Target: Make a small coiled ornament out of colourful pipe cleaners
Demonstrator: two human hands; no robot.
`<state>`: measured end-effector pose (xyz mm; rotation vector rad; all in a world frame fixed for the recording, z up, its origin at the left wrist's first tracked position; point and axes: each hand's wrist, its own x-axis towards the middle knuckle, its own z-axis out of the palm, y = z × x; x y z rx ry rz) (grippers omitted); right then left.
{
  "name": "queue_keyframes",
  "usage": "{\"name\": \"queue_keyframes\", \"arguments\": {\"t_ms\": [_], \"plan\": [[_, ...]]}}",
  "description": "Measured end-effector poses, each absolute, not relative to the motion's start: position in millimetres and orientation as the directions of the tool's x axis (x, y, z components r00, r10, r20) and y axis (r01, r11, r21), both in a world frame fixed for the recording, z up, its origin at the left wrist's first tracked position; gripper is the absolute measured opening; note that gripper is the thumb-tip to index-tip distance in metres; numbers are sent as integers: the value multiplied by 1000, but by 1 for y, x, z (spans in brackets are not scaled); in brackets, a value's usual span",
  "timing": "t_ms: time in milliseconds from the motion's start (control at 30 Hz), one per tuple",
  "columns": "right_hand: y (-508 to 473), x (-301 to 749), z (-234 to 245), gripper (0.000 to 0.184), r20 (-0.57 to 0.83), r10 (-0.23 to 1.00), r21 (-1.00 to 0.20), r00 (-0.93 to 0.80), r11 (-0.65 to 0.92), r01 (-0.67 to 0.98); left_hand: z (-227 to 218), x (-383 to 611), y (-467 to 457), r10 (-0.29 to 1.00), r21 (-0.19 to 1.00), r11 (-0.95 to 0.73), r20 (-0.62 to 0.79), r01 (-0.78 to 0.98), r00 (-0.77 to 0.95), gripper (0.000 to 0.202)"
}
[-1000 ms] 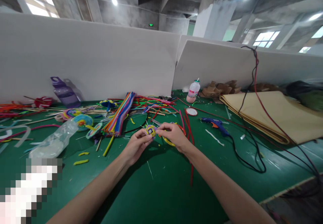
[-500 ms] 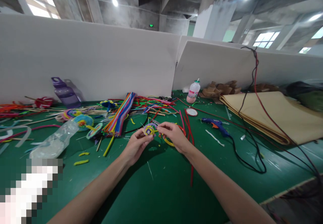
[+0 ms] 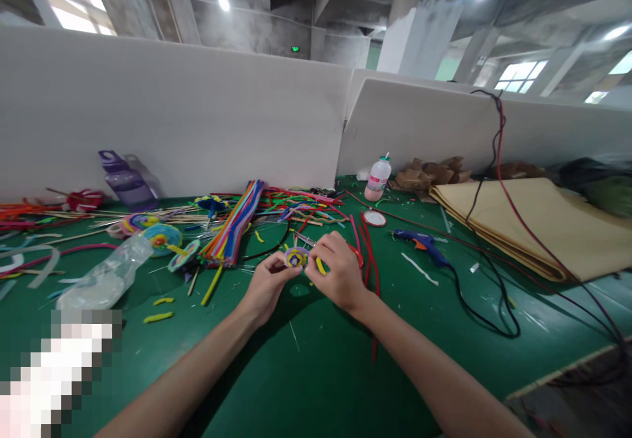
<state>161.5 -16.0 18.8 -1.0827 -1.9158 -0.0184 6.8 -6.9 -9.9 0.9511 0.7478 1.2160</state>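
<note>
My left hand is closed, thumb and fingers pinching the edge of a small flat coil of fuzzy pipe cleaner. The coil has a pale purple centre, a yellow ring and purple around the outside. My right hand is closed at the coil's right side, fingertips pinched on the pipe cleaner; the exact spot is hidden by the fingers. A yellow pipe cleaner shows beneath the right fingers. Red-handled scissors lie partly behind the right hand.
A bundle of coloured pipe cleaners lies left of centre, with finished-looking coiled pieces beside a clear plastic bag. To the right are a blue glue gun with its cord, brown paper and a pink-labelled bottle.
The purple strand that arched above the coil now lies around its outer edge. My right hand has turned and moved slightly left and down, and less of the yellow strand shows.
</note>
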Motion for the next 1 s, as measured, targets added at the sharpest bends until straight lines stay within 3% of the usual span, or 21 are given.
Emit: {"name": "queue_keyframes", "arguments": {"t_ms": [233, 500, 700, 867, 1000], "plan": [[-18, 155, 16, 16, 649, 739, -448, -184, 566, 692, -7, 5, -4, 971, 842, 187, -79, -506, 226, 29], [-12, 167, 17, 20, 557, 808, -532, -191, 524, 665, -9, 4, -1, 973, 815, 178, -61, -552, 223, 31], [-9, 167, 18, 11, 493, 839, -677, -232, 537, 503, -8, 7, -2, 976, 794, 166, -48, -585, 211, 28], [-9, 164, 15, 10, 510, 822, -680, -251, 565, 468, -6, 8, -5, 968, 841, 165, -37, -515, 250, 32], [-8, 165, 13, 8, 518, 818, -656, -249, 567, 499, -4, 6, -4, 973, 864, 139, -30, -483, 227, 22]]}}
